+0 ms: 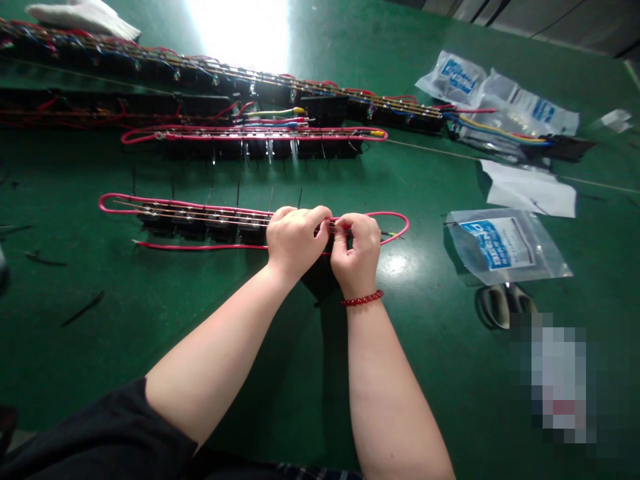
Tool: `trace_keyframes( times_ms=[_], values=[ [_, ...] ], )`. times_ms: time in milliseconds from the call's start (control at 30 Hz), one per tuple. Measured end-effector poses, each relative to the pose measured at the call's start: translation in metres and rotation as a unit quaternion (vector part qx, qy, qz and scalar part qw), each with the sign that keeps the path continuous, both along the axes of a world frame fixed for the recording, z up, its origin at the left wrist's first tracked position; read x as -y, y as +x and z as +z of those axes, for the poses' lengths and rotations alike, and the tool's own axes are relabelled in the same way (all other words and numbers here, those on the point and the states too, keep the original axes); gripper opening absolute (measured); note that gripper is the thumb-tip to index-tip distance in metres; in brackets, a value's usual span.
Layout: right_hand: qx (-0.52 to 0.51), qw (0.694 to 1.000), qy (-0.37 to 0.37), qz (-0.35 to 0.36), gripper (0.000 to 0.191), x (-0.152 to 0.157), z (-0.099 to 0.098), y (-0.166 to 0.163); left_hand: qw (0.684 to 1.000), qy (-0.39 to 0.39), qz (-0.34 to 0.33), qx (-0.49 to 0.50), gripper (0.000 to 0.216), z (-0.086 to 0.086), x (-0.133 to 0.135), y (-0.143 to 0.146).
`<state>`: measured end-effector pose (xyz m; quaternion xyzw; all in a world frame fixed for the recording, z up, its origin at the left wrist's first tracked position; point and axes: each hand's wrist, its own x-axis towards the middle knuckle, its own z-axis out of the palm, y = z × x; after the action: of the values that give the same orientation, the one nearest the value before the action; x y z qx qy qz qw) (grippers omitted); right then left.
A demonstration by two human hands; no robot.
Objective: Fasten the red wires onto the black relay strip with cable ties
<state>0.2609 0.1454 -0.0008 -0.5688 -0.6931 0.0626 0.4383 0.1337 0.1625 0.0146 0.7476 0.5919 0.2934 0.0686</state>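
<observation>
Pinching the thin brown wires (240, 217) near the right end of the nearest row, our left hand (296, 241) is closed, its fingers curled over them. Our right hand (356, 259) is closed just beside it, with its fingertips (341, 231) gripping at the same spot. A red bead bracelet (363, 298) circles our right wrist. Beneath and to the left of our hands lies a wiring harness of black blocks (190, 225) in a line, and a red wire loop (253, 212) runs around the whole row, passing both hands. A pin terminal (393, 234) sticks out just right of our right hand. Farther up, we see a second harness (260, 143) with its own red loop, and beyond it two longer rows (220, 80) packed with red and blue wires. Everything rests on a green bench mat (85, 373), with black wire offcuts (83, 308) to the left and a white glove (83, 17) at the top left. On the right lie plastic bags with blue labels (505, 247), a white sheet (529, 190) and scissor handles (500, 307). A patch at the lower right is too blurred to read.
</observation>
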Motion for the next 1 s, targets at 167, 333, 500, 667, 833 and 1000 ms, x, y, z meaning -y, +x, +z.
trace_keyframes(
  times_ms=[167,333,500,667,833,1000],
  values=[
    [0.011,1.0,-0.002,-0.006,0.01,0.0001,0.0003,0.0,1.0,-0.005,0.0,0.008,0.017,0.0005,0.0003,0.0005],
    [0.004,1.0,0.008,-0.006,0.011,0.0005,0.0,0.0006,1.0,-0.003,0.001,0.0,0.017,0.0008,0.0,0.0009],
    [-0.012,1.0,0.026,0.0,0.012,0.0015,-0.0003,0.0013,1.0,-0.009,0.004,-0.01,0.013,0.0008,-0.0003,0.0009],
    [-0.004,0.999,0.043,-0.011,0.012,0.0019,0.0006,0.0008,1.0,-0.008,0.006,-0.021,0.013,0.0011,0.0,0.0013],
    [-0.018,0.999,0.028,-0.01,0.011,0.0019,0.0002,0.0008,1.0,-0.011,0.013,-0.013,0.013,0.0016,0.0,0.0013],
    [-0.024,0.999,0.028,-0.014,0.012,0.0021,-0.0008,0.001,1.0,-0.018,0.0,-0.002,0.014,0.0033,0.0009,0.001]
  ],
)
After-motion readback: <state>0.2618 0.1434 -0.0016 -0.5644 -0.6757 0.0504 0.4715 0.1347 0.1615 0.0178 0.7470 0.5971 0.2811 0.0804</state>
